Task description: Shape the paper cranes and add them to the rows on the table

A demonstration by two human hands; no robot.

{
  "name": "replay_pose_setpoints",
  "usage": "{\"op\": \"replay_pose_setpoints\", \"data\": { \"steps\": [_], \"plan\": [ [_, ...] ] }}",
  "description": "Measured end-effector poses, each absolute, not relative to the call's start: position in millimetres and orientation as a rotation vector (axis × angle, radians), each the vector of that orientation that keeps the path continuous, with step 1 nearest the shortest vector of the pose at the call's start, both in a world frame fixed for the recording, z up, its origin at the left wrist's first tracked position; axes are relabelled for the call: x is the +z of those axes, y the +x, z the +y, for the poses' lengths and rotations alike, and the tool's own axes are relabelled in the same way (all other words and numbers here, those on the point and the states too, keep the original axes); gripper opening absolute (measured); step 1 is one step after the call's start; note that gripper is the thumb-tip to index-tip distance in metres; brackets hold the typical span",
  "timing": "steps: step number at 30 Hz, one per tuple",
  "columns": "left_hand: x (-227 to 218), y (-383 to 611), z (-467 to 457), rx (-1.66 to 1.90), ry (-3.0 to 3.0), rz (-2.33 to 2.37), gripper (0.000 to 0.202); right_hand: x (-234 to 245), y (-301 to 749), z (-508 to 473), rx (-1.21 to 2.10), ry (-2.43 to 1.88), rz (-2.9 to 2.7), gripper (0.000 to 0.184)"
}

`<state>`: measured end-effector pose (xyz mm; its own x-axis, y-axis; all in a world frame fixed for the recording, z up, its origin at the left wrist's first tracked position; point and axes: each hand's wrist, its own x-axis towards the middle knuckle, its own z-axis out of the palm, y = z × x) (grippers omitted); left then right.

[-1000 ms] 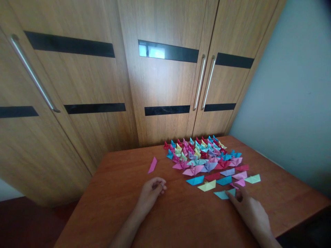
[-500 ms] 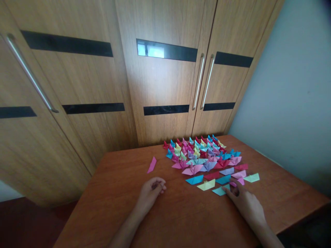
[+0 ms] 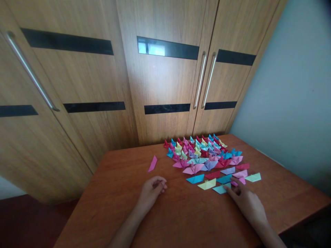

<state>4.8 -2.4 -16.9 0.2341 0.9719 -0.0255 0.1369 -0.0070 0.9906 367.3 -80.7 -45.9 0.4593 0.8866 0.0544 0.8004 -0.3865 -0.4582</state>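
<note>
My left hand (image 3: 153,191) rests on the wooden table (image 3: 181,213), fingers loosely curled with nothing visible in them. Beyond it lies a flat pink folded paper strip (image 3: 152,164). Over on the right, my right hand (image 3: 244,198) reaches low over several folded paper pieces. Its thumb is at the right end of a mint-green folded paper piece (image 3: 220,189), and its fingers partly cover a magenta folded paper piece (image 3: 242,180). A gap shows between thumb and fingers. Close by lie a yellow piece (image 3: 207,184), a blue piece (image 3: 196,179) and a pale green piece (image 3: 253,177).
Rows of colourful origami cranes (image 3: 198,153) fill the back right of the table. A wooden wardrobe (image 3: 165,79) with metal handles stands right behind the table. A pale wall (image 3: 284,96) runs along the right side.
The view has shifted slightly. My right thumb and fingers have moved only a little at the mint-green and magenta pieces. My left hand stays in place.
</note>
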Motion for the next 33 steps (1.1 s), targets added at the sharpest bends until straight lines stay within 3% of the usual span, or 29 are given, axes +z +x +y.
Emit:
{"op": "replay_pose_setpoints", "data": {
  "steps": [8,15,24,29,33],
  "plan": [
    [-20.4,4.8,0.7,0.973,1.453,1.157,0.023,-28.4,332.0,-69.6,0.210,-1.920,-1.463,0.050],
    [-9.7,-24.6,28.8,0.966,1.884,1.719,0.027,-6.8,219.7,-29.9,0.480,-1.452,-1.735,0.030],
    [-13.7,-19.9,57.0,0.674,2.056,2.070,0.027,-40.3,146.1,-18.9,0.597,-1.272,-1.902,0.044],
    [-15.4,-13.2,63.0,0.684,2.100,2.016,0.018,-37.5,153.3,-25.9,0.652,-1.174,-1.861,0.053],
    [-16.8,-17.7,58.9,0.763,2.116,1.847,0.012,-36.0,153.5,-24.3,0.730,-1.173,-1.781,0.046]
  ]
}}
